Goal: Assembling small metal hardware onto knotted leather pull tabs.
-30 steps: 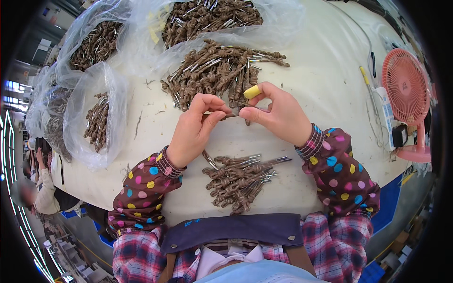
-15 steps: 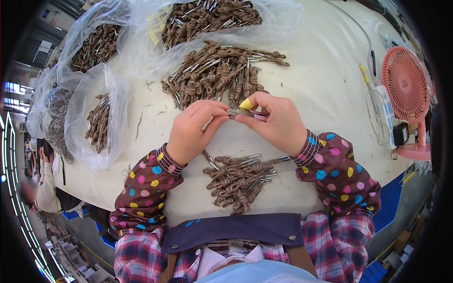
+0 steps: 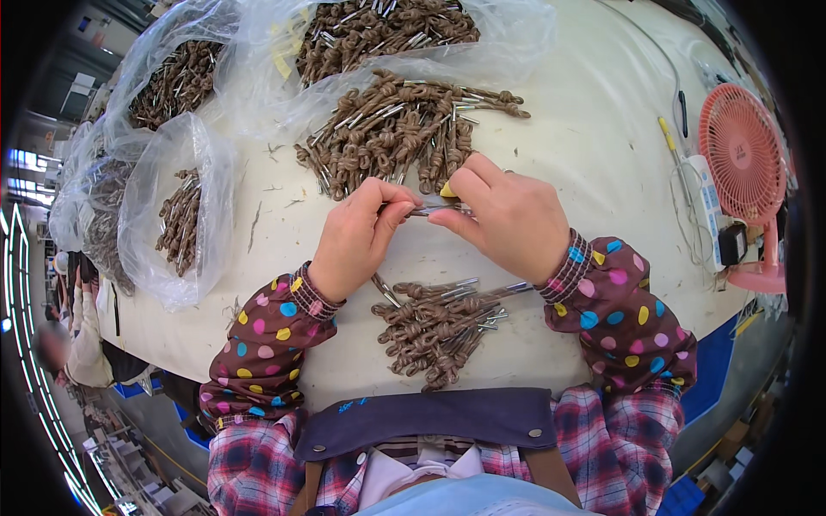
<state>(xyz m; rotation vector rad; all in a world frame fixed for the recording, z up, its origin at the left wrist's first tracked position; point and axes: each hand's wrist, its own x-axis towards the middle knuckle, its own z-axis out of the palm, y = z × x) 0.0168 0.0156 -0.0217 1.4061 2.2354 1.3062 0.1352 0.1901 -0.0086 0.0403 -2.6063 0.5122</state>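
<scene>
Cord at frame centre — mostly hidden, pinched in the fingers of left hand and right hand, small pile lower centre on tabletop, bigger heap upper centre, clear bags upper left — fan far right

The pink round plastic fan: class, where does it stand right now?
In the head view, the fan stands on the right side of the pale table, beside the long white power strip, well right of the right hand.
</scene>
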